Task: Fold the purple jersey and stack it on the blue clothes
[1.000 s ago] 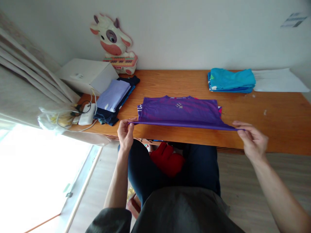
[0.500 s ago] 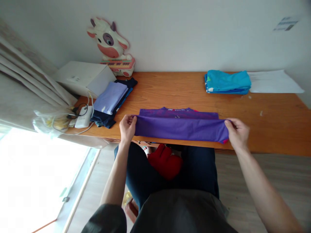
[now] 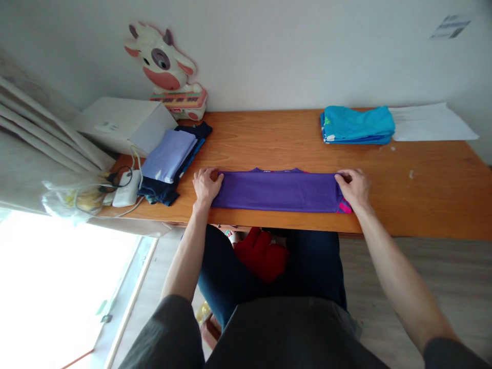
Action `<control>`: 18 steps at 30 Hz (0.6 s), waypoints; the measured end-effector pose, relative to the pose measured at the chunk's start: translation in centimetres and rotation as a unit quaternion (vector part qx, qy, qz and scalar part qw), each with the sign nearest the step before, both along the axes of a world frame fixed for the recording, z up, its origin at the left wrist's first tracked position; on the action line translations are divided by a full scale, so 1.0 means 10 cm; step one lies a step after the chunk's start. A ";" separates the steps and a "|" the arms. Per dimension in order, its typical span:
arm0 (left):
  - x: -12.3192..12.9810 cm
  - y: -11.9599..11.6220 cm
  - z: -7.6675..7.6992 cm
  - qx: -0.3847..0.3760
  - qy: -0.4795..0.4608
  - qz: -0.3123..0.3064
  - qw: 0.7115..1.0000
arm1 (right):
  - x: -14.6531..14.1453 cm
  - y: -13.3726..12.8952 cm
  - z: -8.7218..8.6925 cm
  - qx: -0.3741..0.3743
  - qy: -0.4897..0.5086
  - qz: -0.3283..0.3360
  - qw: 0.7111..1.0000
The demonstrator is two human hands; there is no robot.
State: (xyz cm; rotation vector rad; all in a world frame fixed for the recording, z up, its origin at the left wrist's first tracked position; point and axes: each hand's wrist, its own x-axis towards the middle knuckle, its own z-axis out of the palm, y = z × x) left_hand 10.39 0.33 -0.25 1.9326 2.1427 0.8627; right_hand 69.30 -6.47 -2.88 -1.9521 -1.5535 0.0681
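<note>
A purple garment point(image 3: 279, 191) lies as a long flat strip near the front edge of the wooden table point(image 3: 265, 138). Its neckline peeks out along the far edge, and a pink patch shows at the right end. My left hand point(image 3: 206, 185) pinches the far left corner of the cloth between thumb and fingers. At the far right corner, my right hand point(image 3: 354, 188) grips the fabric in the same way.
Folded blue clothes point(image 3: 357, 124) and white paper point(image 3: 432, 122) lie at the back right. On the left are folded lilac and navy clothes point(image 3: 169, 154), a white box point(image 3: 126, 123), a cow toy piano point(image 3: 169, 72), a power strip point(image 3: 126, 188) and a plastic bag point(image 3: 73, 200).
Both hands have moved away from me, the right one also inward, bringing the purple strip's far edge up over most of the layer beneath. The strip now lies flat on the table.
</note>
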 end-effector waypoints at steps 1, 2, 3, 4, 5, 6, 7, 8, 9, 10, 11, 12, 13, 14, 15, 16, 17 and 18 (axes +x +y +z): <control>-0.01 0.01 -0.01 0.002 -0.003 -0.001 1.000 | -0.02 -0.01 0.02 -0.004 -0.019 -0.007 1.000; -0.02 0.03 -0.02 0.003 -0.006 -0.003 1.000 | -0.04 -0.01 0.05 -0.009 -0.035 -0.014 0.999; -0.04 0.04 -0.03 0.004 -0.011 -0.004 1.000 | -0.06 -0.02 0.07 -0.015 -0.046 -0.021 0.999; -0.06 0.06 -0.05 0.004 -0.021 -0.006 1.000 | -0.08 -0.02 0.09 -0.021 -0.051 -0.025 0.998; -0.08 0.08 -0.06 0.003 -0.037 -0.007 0.999 | -0.09 -0.02 0.10 -0.024 -0.050 -0.027 0.998; -0.10 0.09 -0.07 0.002 -0.059 -0.010 0.998 | -0.09 -0.02 0.10 -0.024 -0.042 -0.025 0.999; -0.12 0.10 -0.08 0.002 -0.088 -0.013 0.996 | -0.09 -0.02 0.10 -0.020 -0.028 -0.021 0.999; -0.13 0.11 -0.09 0.006 -0.121 -0.018 0.992 | -0.08 -0.02 0.09 -0.012 -0.006 -0.015 1.000; -0.14 0.11 -0.08 0.013 -0.152 -0.024 0.988 | -0.07 -0.01 0.07 -0.001 0.022 -0.006 1.000; -0.14 0.11 -0.07 0.024 -0.178 -0.031 0.983 | -0.05 -0.01 0.06 0.014 0.054 0.003 0.998; -0.13 0.11 -0.05 0.040 -0.197 -0.038 0.979 | -0.04 -0.01 0.04 0.033 0.089 0.013 0.995; -0.11 0.11 -0.04 0.057 -0.210 -0.046 0.975 | -0.02 0.00 0.03 0.054 0.120 0.021 0.991; -0.09 0.12 -0.02 0.073 -0.218 -0.052 0.972 | -0.01 0.00 0.02 0.075 0.147 0.027 0.986; -0.07 0.14 0.00 0.087 -0.224 -0.058 0.969 | 0.01 0.01 0.02 0.092 0.168 0.029 0.981; -0.04 0.17 0.01 0.097 -0.230 -0.062 0.966 | 0.03 0.03 0.02 0.102 0.184 0.029 0.977; -0.01 0.20 0.01 0.104 -0.238 -0.064 0.964 | 0.05 0.05 0.03 0.105 0.195 0.027 0.975; 0.02 0.24 0.00 0.107 -0.246 -0.063 0.961 | 0.07 0.07 0.04 0.105 0.203 0.026 0.973; 0.04 0.27 0.00 0.106 -0.252 -0.062 0.960 | 0.09 0.10 0.05 0.104 0.207 0.028 0.972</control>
